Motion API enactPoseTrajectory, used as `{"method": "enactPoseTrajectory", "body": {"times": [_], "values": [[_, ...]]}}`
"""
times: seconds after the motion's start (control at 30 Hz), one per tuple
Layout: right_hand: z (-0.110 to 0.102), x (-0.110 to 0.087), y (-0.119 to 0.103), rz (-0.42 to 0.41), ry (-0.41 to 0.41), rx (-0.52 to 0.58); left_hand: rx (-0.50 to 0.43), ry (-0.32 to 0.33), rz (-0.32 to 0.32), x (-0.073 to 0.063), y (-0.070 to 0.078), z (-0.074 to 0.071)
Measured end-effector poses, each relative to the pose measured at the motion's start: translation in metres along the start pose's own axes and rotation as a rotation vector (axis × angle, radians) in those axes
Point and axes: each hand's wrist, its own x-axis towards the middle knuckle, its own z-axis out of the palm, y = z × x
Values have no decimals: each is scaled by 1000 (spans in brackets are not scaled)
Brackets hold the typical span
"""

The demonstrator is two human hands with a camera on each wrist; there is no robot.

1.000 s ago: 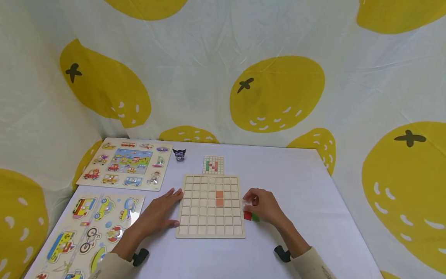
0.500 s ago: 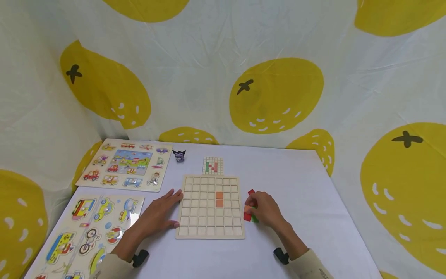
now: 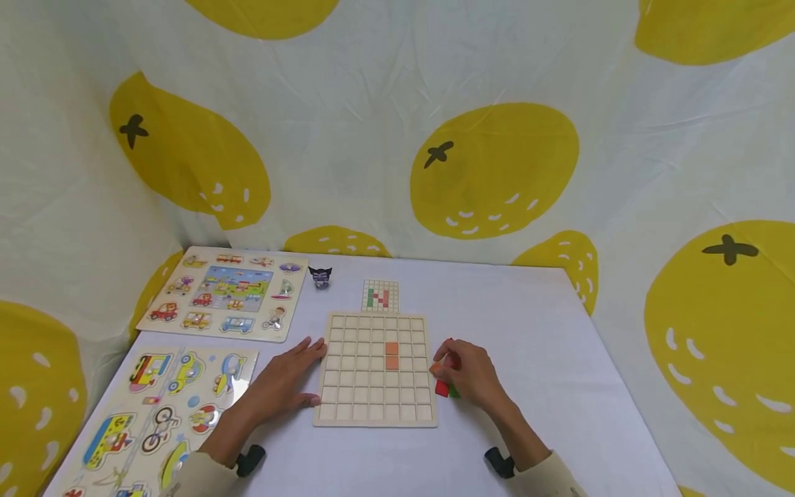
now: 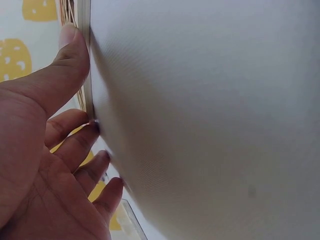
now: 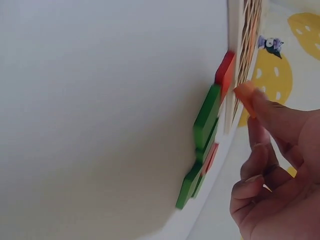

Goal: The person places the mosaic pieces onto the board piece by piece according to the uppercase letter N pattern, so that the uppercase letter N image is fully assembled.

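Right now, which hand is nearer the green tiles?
Right. The right hand, pinching an orange tile, is close by the green tiles, partly hiding them in the head view; the left hand is across the board, touching its left edge.

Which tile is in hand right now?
The orange tile pinched in the right hand; two other orange tiles sit in the grid board, red tiles and green tiles lie beside it.

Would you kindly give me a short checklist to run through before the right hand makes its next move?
1. Orange tile pinched by the right hand: ok.
2. Left hand touching the gridded board: ok.
3. Pattern card uncovered: ok.
4. Two placed tiles in board cells: ok.
5. Loose green tiles unobscured in the head view: not ok, right hand covers some.
6. Orange tile clear of the board's rim: cannot tell.
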Motion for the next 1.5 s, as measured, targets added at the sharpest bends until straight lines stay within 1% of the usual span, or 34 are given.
{"method": "enactPoseTrajectory", "body": {"times": [0.17, 0.27, 0.4, 0.53, 0.67, 0.77, 0.87, 1.07, 1.2, 1.3, 1.4, 1.5], "values": [[7, -3, -10, -43, 13, 71, -12, -5, -17, -1, 0, -2], [14, -4, -17, -49, -5, 87, -15, -3, -15, -1, 1, -2], [25, -4, -27, -59, -53, 88, -19, 2, -6, -1, 1, -2], [33, -3, -36, -83, -93, 68, -14, 11, 9, -1, 0, -1], [40, -2, -41, -95, -121, 52, -4, 25, 30, -1, -1, 1], [44, -1, -42, -95, -122, 40, -2, 29, 37, 0, 0, 1], [47, 0, -44, -100, -109, 19, -11, 26, 29, -1, 0, 0], [52, 2, -46, -120, -109, -31, -14, 27, 25, -2, 0, 0], [48, 3, -43, -126, -125, -11, -12, 24, 25, -2, -1, 2], [39, 2, -37, -109, -133, 38, -12, 20, 23, -2, -1, 2], [27, 0, -29, -86, -109, 72, -13, 24, 27, -2, 0, 0], [13, -3, -19, -68, -63, 66, -12, 26, 29, -2, 1, -1]]}}
